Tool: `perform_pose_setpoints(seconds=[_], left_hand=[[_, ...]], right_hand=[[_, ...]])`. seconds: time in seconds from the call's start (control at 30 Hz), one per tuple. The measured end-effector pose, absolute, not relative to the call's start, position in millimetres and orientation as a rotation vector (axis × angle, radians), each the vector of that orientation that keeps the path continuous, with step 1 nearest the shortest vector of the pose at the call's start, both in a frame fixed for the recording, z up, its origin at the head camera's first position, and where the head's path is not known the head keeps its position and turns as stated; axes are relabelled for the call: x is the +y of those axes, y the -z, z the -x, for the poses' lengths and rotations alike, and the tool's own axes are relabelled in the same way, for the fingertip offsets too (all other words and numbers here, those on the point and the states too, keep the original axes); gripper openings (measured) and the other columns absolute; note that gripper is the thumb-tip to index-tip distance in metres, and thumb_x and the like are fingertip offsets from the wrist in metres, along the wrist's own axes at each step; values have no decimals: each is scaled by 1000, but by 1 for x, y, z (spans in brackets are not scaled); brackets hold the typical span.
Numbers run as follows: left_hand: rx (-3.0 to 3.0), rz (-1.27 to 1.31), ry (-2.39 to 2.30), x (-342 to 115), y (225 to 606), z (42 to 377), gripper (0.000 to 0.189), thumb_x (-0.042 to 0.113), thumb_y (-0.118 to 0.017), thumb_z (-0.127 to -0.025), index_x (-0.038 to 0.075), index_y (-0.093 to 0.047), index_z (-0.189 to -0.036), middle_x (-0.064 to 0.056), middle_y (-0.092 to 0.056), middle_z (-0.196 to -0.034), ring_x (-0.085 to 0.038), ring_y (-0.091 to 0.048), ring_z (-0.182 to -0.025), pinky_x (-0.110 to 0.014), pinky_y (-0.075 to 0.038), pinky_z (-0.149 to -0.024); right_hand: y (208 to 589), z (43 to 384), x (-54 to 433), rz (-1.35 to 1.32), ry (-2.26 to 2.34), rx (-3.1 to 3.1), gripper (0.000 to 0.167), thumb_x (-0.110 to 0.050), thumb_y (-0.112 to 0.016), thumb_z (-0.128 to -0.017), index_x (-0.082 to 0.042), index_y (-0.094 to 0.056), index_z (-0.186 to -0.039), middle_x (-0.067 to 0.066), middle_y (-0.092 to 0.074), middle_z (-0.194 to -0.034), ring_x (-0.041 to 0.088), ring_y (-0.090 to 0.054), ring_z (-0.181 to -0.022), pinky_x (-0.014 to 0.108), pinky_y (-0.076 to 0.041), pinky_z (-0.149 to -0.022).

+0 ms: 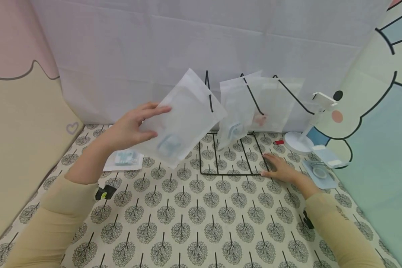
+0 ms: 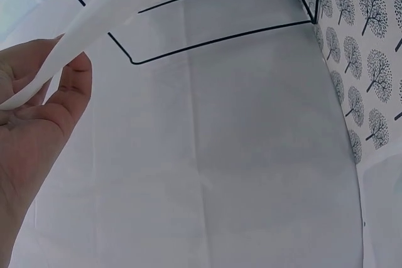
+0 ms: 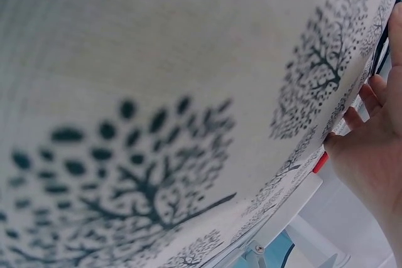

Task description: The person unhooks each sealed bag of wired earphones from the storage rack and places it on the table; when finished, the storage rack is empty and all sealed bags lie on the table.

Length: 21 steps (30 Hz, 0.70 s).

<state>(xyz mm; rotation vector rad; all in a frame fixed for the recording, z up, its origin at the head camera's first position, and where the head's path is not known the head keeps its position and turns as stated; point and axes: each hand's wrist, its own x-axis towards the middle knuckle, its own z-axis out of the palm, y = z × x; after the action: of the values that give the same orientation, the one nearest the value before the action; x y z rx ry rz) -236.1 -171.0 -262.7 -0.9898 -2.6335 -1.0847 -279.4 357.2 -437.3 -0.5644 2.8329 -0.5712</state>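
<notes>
The left hand (image 1: 132,124) pinched a translucent pouch (image 1: 187,117) on the left prong (image 1: 211,102) of the wire rack (image 1: 217,152), the right hand (image 1: 282,170) lay loosely at its base (image 1: 230,174), and the apparent hanging step next required full seating.

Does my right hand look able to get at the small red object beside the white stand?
Probably yes. The right hand rests at the right side of the black wire rack, the small red object lies just beyond it beside the white stand, and nothing visible stands in between.
</notes>
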Motion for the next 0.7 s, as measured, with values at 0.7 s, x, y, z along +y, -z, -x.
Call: perform_pose_setpoints(seconds=[0.7], left_hand=[[-2646, 1045, 1156, -182, 266, 204, 70, 6, -69, -84, 35, -42, -141, 0, -35, -149, -26, -47, -123, -38, -50, -90]], right_hand=[[437, 280, 355, 544, 567, 2835, 89, -44, -66, -85, 1, -23, -147, 31, -17, -150, 54, -13, -135, 72, -15, -104]])
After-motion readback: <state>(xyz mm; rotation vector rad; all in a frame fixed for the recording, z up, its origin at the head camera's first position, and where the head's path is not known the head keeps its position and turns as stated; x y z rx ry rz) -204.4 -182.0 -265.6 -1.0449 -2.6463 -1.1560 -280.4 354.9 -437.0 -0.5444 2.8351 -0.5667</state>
